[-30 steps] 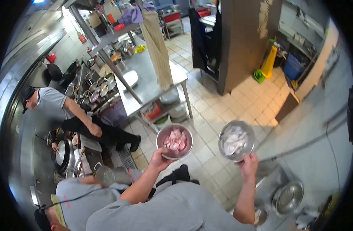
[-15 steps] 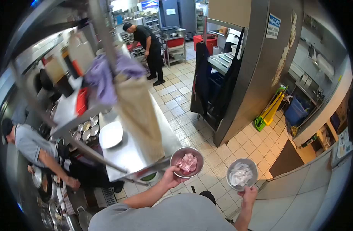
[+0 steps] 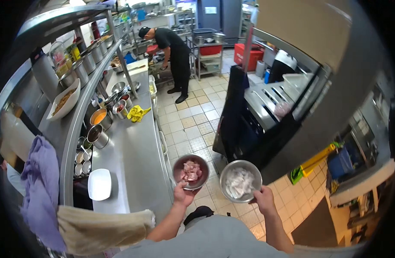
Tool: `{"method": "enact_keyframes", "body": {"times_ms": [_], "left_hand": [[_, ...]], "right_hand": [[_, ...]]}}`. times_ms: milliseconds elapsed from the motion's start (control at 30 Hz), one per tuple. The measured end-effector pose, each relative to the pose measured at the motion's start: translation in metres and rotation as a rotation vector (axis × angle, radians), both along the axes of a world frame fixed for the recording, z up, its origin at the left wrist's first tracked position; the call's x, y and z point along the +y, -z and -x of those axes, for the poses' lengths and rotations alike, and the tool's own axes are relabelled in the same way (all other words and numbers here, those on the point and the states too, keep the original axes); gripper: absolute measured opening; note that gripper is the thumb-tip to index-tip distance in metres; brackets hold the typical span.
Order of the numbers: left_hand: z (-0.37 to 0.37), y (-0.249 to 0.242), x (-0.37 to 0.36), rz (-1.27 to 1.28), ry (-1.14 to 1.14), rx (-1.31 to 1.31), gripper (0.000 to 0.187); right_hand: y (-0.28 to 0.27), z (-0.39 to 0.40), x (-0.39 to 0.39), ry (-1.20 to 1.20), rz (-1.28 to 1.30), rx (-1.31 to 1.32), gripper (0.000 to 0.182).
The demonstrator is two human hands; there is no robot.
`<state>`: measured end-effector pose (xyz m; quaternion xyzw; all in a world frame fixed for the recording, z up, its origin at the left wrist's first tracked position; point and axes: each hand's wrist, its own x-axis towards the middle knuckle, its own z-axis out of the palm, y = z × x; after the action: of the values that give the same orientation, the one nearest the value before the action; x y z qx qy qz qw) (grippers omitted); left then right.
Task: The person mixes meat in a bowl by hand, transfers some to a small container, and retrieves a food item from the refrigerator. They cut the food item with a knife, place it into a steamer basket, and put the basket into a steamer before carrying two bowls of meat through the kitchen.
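Observation:
In the head view my left hand (image 3: 184, 196) is closed on the near rim of a round metal bowl (image 3: 176, 175). Pink raw meat pieces (image 3: 191, 171) lie inside it. My right hand (image 3: 264, 201) grips the lower right rim of a second metal bowl (image 3: 223, 172), thumb on top. That one holds glossy white pieces (image 3: 239, 182), whose kind I cannot make out. Both bowls are held in the air over the tiled floor, side by side with a small gap between them.
A steel counter (image 3: 137, 172) runs along the left, with a white dish (image 3: 100, 185), sauce pots (image 3: 100, 118) and a yellow cloth (image 3: 138, 113). Towels (image 3: 40, 172) hang at the near left. One co-worker (image 3: 176, 53) bends over the far counter. A wheeled rack (image 3: 232, 112) stands right of the aisle.
My view has turned and moved forward along the counter. The two bowls have come closer together, each still in its hand. The far co-worker now bends lower.

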<state>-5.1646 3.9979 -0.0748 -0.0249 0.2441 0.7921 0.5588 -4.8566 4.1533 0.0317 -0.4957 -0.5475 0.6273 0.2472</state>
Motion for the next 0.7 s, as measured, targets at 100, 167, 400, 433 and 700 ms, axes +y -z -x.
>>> {"method": "enact_keyframes", "body": {"times_ms": [100, 167, 400, 433, 700], "left_hand": [[0.05, 0.001, 0.016, 0.042, -0.136, 0.07, 0.07], [0.09, 0.021, 0.026, 0.092, -0.196, 0.039, 0.069], [0.241, -0.002, 0.128, 0.139, -0.151, 0.145, 0.038], [0.272, 0.007, 0.149, 0.184, -0.07, 0.131, 0.033], [0.406, -0.045, 0.434, 0.244, 0.131, 0.577, 0.069]], "right_hand": [[-0.041, 0.094, 0.075, -0.13, -0.008, 0.078, 0.019], [-0.03, 0.148, 0.127, -0.187, 0.025, 0.183, 0.019], [-0.005, 0.36, 0.264, -0.134, 0.202, 0.316, 0.012], [0.007, 0.388, 0.285, -0.138, 0.204, 0.32, 0.012], [0.031, 0.527, 0.433, -0.135, 0.017, 0.119, 0.011]]}}
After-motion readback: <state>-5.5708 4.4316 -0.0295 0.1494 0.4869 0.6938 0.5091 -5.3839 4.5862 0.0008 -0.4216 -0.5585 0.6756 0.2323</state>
